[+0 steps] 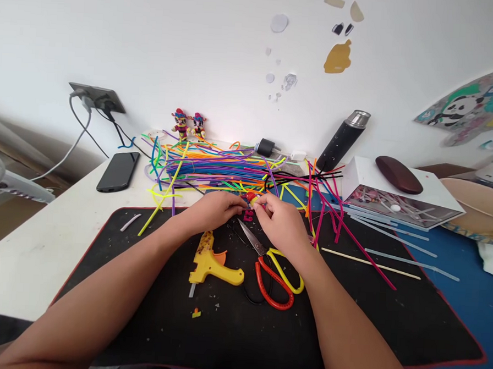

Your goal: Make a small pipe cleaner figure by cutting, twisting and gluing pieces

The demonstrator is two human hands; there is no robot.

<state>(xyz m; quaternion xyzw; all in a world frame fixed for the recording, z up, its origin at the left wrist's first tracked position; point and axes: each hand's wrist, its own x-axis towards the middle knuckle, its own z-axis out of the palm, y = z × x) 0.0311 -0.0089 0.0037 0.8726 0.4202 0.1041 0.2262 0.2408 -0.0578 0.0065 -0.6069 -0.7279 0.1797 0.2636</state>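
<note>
Near the back edge of the mat, my right hand (282, 224) pinches a small red and yellow figure piece (252, 198), seemingly made of pipe cleaners. My left hand (216, 211) is closed in a pinch just left of it; what its fingertips hold, if anything, I cannot make out. Below both hands lie scissors (263, 257) with one red and one yellow handle, blades partly apart and pointing toward the small piece. A yellow hot glue gun (213, 264) rests on its side under my left wrist. Small magenta bits (248, 215) lie between the hands.
Behind my hands spreads a large pile of coloured pipe cleaners (214, 169). Two small finished figures (181, 125) stand against the wall. A phone (118, 172) lies left, a black thermos (342, 142) leans right. Glue sticks (411, 263) lie beside a white drawer box (403, 187).
</note>
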